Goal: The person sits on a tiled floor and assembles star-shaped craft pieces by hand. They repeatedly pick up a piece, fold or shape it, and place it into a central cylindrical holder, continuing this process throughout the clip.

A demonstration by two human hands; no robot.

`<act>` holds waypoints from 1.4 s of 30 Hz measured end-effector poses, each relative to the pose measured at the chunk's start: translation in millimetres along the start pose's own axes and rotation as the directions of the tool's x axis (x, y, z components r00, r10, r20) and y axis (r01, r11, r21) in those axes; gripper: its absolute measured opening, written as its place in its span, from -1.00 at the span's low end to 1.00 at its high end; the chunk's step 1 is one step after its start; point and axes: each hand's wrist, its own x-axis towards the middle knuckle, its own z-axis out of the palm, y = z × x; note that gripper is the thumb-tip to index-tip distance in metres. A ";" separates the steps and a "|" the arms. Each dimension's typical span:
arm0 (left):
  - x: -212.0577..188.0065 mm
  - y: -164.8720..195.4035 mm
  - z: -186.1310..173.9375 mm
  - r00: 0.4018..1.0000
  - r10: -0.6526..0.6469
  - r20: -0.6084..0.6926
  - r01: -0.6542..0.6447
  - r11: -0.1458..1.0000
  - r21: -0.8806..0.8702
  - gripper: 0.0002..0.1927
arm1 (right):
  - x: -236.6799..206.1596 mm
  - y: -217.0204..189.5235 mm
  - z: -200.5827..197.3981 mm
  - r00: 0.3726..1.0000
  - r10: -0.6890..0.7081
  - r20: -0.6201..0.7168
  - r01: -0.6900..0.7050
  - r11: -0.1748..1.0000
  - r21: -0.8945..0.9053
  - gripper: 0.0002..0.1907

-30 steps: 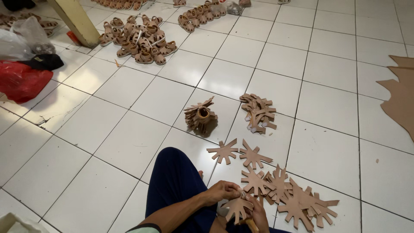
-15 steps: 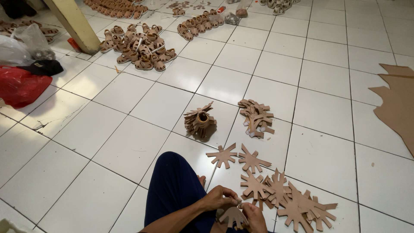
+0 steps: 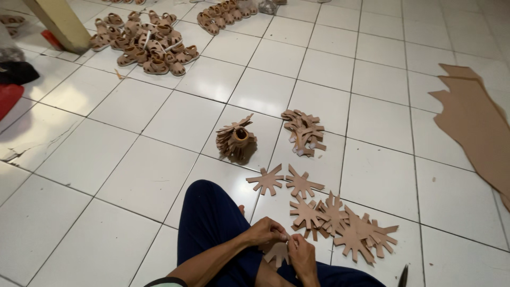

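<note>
No packages, labels, signs or screens were to be seen anywhere in the view. Nothing printed, boxed or wrapped was found on the floor.
</note>
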 end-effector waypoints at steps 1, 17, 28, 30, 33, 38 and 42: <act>-0.3 1.8 0.4 1.000 -0.005 -0.009 0.005 1.000 0.014 -0.74 | -1.7 0.9 0.0 1.000 -0.017 -0.003 0.017 1.000 0.024 -0.70; -10.8 16.3 -10.4 0.987 0.065 0.149 -0.116 0.925 0.362 -0.65 | 3.6 -11.4 -22.3 0.885 -0.012 0.465 -0.132 0.952 0.275 -0.72; -6.3 19.9 -12.1 0.971 0.234 -0.040 -0.217 0.944 0.250 -0.66 | 5.5 -15.1 -16.4 0.976 -0.197 0.097 0.163 0.946 0.281 -0.69; -7.3 19.6 -11.8 0.971 0.229 -0.073 -0.204 0.945 0.255 -0.65 | 6.9 -15.5 -15.9 0.974 -0.215 0.071 0.192 0.950 0.247 -0.70; -14.1 19.8 -12.1 0.989 0.140 -0.047 -0.126 0.966 0.226 -0.64 | 3.8 -15.0 -16.3 0.973 -0.190 0.133 0.168 0.972 0.162 -0.73; -21.5 29.9 -14.2 0.988 -0.154 0.001 0.151 0.972 0.179 -0.63 | -2.6 -16.2 -12.0 0.934 -0.327 0.146 0.320 0.945 0.069 -0.77; -14.3 32.0 -12.5 0.994 -0.086 -0.074 0.086 0.996 -0.007 -0.68 | -2.4 -17.3 -5.0 0.990 -0.133 -0.038 0.137 0.974 0.179 -0.78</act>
